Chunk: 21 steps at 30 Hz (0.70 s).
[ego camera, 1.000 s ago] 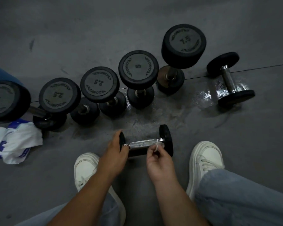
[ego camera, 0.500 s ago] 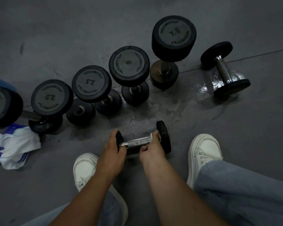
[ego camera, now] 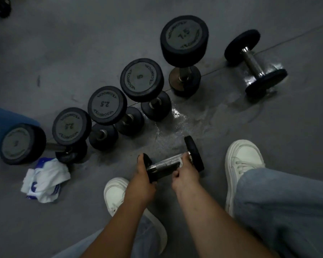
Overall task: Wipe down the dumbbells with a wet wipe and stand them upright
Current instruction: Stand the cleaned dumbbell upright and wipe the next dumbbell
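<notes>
Left hand [ego camera: 142, 176] fingers curled round left end of small dumbbell [ego camera: 194, 155]; right hand [ego camera: 185, 174] fingers grip its handle with white wipe [ego camera: 179, 163]. Row of upright dumbbells [ego camera: 142, 79] behind, on floor [ego camera: 268, 131].

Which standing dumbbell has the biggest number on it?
The 7.5 dumbbell, at the row's right end; the others read 5 or 2.5.

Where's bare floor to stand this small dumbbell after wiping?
Free: floor between the lying dumbbell and the right shoe; also the wet patch between the upright row and the held dumbbell, and the wide stretch behind the row. Crowded: the row itself, from the 7.5 dumbbell down to the white bundle.
</notes>
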Tool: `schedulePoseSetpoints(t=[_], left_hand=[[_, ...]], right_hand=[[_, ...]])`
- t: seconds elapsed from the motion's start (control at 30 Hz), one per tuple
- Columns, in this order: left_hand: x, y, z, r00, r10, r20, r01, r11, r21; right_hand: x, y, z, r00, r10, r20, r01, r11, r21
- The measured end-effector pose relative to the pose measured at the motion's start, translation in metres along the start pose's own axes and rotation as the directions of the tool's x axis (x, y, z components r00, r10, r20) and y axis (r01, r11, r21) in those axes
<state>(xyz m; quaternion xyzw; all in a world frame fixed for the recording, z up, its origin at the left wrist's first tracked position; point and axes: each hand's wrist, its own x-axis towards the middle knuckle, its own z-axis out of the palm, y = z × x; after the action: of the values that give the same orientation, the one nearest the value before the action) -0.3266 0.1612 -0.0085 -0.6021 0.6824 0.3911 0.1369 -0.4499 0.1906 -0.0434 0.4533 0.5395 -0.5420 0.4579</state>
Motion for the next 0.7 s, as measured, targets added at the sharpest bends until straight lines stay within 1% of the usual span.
schedulePoseSetpoints(t=[0.07,0.13,0.27,0.4,0.43,0.5,0.57,0.7], left_hand=[[-0.002,0.002,0.000,1.000,-0.017,-0.019,0.018,0.999,0.038],[-0.002,0.003,-0.002,1.000,-0.025,-0.009,0.025,0.999,0.035],[-0.006,0.006,-0.003,0.999,-0.020,0.025,0.019,0.999,0.039],[0.000,0.008,-0.003,0.999,-0.037,0.037,0.037,0.999,0.007],[0.001,0.009,-0.003,0.998,-0.052,0.045,0.052,0.999,-0.008],[0.002,0.009,-0.001,0.996,-0.069,0.059,0.071,0.997,-0.038],[0.003,0.005,0.003,0.998,-0.054,0.038,0.057,0.995,-0.086],[0.015,0.001,0.001,0.997,-0.063,0.041,0.066,0.993,-0.094]], right_hand=[[-0.001,-0.007,0.004,1.000,0.026,0.013,-0.026,1.000,0.006],[-0.002,-0.011,0.006,0.999,0.033,0.026,-0.033,0.999,0.023],[0.007,0.000,-0.001,0.998,-0.067,-0.018,0.067,0.998,-0.004],[0.014,-0.013,0.007,0.997,0.009,0.080,-0.002,0.997,-0.078],[0.015,-0.013,0.007,0.996,0.003,0.093,0.006,0.996,-0.093],[0.014,-0.008,0.003,0.996,-0.031,0.081,0.038,0.996,-0.083],[0.015,-0.002,-0.002,0.996,-0.041,0.085,0.047,0.997,-0.066],[0.011,-0.008,0.006,0.990,0.001,0.139,0.003,1.000,-0.027]])
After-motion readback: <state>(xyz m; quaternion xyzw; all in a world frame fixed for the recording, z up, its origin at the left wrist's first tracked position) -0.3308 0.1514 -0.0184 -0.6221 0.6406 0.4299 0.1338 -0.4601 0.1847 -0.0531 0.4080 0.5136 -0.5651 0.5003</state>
